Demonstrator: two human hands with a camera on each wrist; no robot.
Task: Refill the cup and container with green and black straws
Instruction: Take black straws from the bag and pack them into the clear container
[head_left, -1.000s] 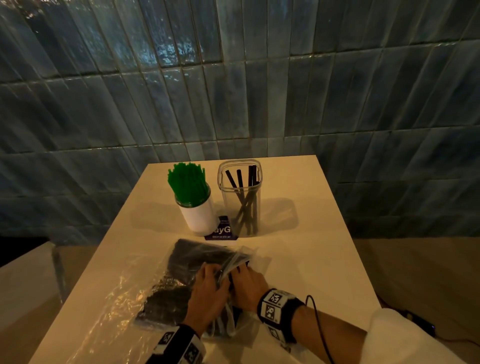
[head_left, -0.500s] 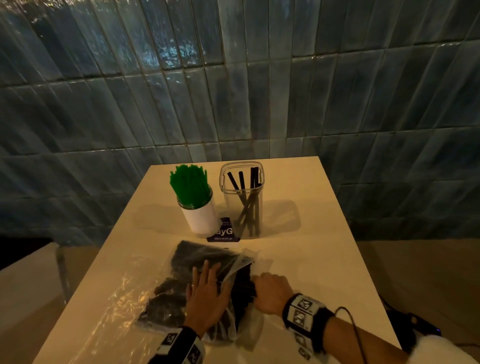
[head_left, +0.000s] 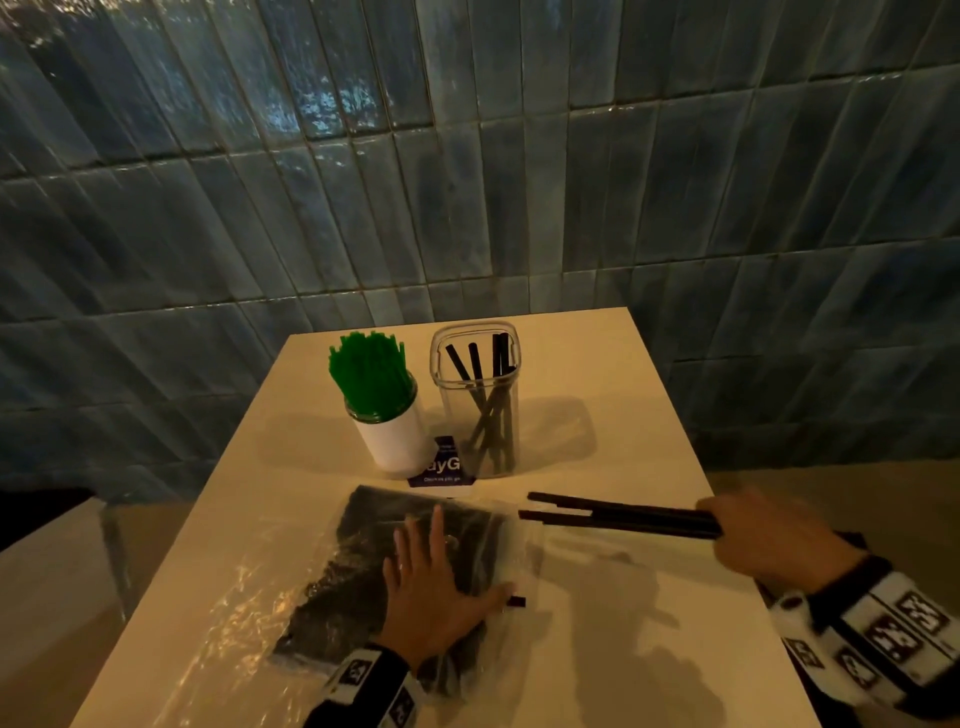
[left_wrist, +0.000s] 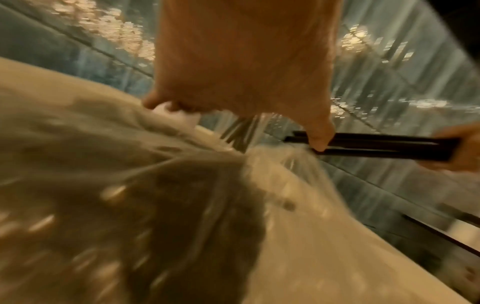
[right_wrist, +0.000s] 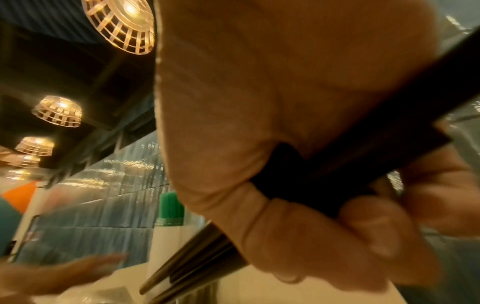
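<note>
Right hand (head_left: 769, 540): fingers curled round a small bundle of black straws (head_left: 618, 514), gripped at one end; the bundle is held level above the table (head_left: 597, 364), free ends pointing left, clear of the plastic bag (head_left: 363, 566). In the right wrist view the same bundle (right_wrist: 350, 156) runs through the closed fist (right_wrist: 298, 144). Left hand (head_left: 431, 592): flat, fingers straight and spread, palm pressing down on the bag. Bag: clear plastic, lying on the near left part of the table, with a dark mass of black straws inside; one short dark end pokes out beside the left thumb. Cup (head_left: 397, 441): white, upright, toward the far end of the table, packed full of green straws (head_left: 371, 376). Container (head_left: 478, 405): clear, tall, upright, just to the right of the cup, holding only a few black straws that lean inside it. Card (head_left: 441, 470): dark blue, printed, lying flat at the foot of the cup and container. Wall (head_left: 467, 156): blue-grey tiles, behind the table. Lamps (right_wrist: 57, 111): woven shades, lit, overhead in the right wrist view.
</note>
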